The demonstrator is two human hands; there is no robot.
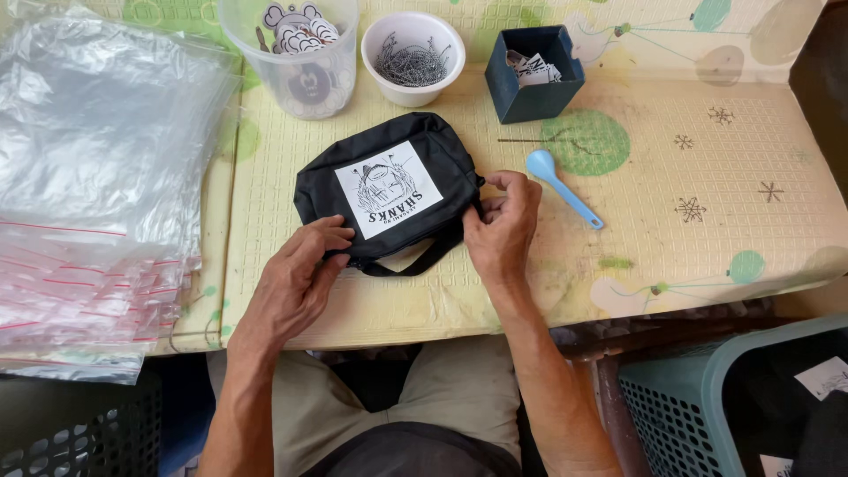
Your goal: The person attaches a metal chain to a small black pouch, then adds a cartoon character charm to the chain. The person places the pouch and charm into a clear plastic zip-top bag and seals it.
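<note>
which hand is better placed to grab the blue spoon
Right. The right hand sits at the pouch's right end, close to the blue spoon; the left hand is at the far end.

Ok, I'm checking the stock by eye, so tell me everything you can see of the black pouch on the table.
The black pouch is a small, soft, roughly rectangular bag of what looks like woven fabric. A white square patch with a black drawing and lettering sits on its upper face. It lies flat and slightly askew on the pale patterned table mat, near the front edge. A black strap loops out beneath its near side. The left hand rests on its near left corner; the right hand pinches its right end.
</note>
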